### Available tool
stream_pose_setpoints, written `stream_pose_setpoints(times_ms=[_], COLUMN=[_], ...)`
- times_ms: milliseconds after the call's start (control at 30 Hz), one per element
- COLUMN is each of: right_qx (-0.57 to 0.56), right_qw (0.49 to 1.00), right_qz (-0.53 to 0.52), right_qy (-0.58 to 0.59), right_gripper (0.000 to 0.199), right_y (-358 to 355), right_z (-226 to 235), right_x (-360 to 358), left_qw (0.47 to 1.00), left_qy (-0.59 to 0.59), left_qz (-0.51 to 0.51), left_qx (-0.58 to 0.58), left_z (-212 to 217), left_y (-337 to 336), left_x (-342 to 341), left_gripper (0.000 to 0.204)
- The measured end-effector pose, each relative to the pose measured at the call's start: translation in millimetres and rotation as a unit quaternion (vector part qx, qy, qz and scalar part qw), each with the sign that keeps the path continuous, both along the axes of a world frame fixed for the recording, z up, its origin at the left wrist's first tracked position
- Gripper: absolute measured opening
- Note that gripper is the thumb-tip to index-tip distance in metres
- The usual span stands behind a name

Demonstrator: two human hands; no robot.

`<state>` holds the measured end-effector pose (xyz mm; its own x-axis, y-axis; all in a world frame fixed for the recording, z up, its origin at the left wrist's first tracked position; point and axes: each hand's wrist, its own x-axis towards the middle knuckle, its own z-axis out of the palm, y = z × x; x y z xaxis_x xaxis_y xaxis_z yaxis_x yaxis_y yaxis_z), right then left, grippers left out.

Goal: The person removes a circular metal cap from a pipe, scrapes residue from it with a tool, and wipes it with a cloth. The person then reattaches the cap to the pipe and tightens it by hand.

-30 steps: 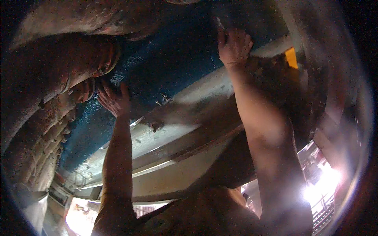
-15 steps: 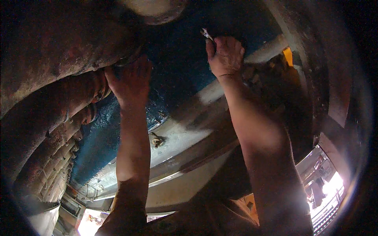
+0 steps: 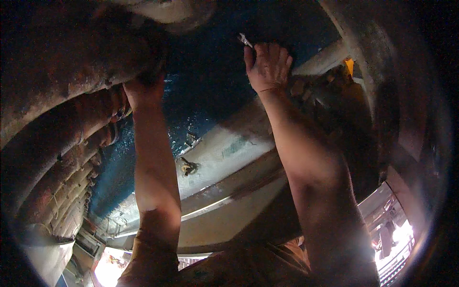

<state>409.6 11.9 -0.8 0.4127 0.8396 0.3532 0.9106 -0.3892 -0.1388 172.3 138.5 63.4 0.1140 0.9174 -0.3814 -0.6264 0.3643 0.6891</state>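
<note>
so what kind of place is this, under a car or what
Probably beneath a raised vehicle in a workshop: a blue-coated underbody panel, a rusty pipe and a pale metal beam overhead. The right hand grips a small metal tool.

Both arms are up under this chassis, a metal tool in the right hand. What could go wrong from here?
1. The right hand holds a small metal tool overhead against the blue underside panel; if it slips, it may drop toward the face.
2. The left hand reaches into a dark gap beside the rusty pipe, its fingers hidden, so pinching or scraping on rough metal seems possible.
3. Lighting there is poor, so misplacing the tool is likely.
</note>
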Motion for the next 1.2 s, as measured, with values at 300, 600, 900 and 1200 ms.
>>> stream_pose_setpoints(times_ms=[300,600,900,1200], right_qx=[-0.033,-0.038,-0.043,-0.047], right_qw=[0.999,0.999,0.999,0.998], right_qz=[-0.003,0.004,0.005,0.014], right_qy=[-0.007,-0.012,-0.017,-0.037], right_gripper=[0.024,0.029,0.027,0.03], right_y=[-1.1,-1.6,-5.8,1.5], right_z=[-0.9,1.5,-0.8,-8.5], right_x=[-0.1,-0.3,0.7,8.0], left_qw=[0.998,0.83,0.07,-0.47], left_qy=[0.03,-0.554,-0.926,-0.867], left_qz=[0.058,0.064,0.185,0.163], left_qx=[0.007,-0.003,-0.32,0.012], left_z=[-13.8,-37.6,-55.5,-53.3], left_y=[-8.6,-27.6,-131.3,-118.7], left_x=[-4.4,53.7,-113.1,-141.5], left_gripper=[0.053,0.067,0.087,0.117])
